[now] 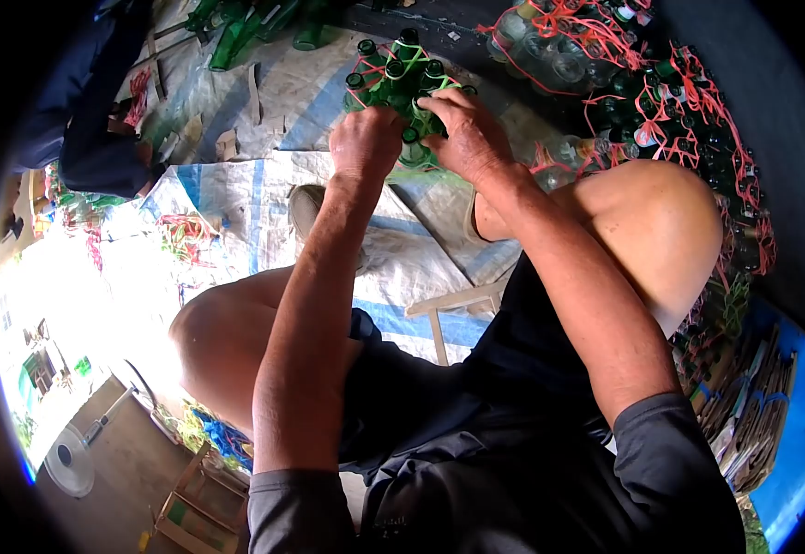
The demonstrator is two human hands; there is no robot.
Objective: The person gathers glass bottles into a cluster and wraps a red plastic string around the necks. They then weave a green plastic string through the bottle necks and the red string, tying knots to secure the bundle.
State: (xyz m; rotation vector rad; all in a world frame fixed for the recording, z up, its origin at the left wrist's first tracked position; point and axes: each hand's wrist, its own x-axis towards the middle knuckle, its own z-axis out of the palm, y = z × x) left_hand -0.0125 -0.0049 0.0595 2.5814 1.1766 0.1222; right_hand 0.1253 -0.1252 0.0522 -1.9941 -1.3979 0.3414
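Note:
Several green glass bottles (401,85) stand upright in a tight cluster, with pale green string running between their necks. My left hand (366,141) is closed in a fist at the near left side of the cluster, against the bottles; what its fingers hold is hidden. On the near right side, my right hand (469,134) reaches over the bottle necks with its fingers curved and apart, the index finger and thumb around a bottle neck near the string. Whether it grips the neck or the string is too small to tell.
Bottles bundled with red string (559,55) are stacked at the right. Loose green bottles (236,37) lie at the top left. A striped sheet (273,185) covers the ground. A person's dark-clothed leg (98,138) is at the left. Flattened cardboard (758,420) leans at lower right.

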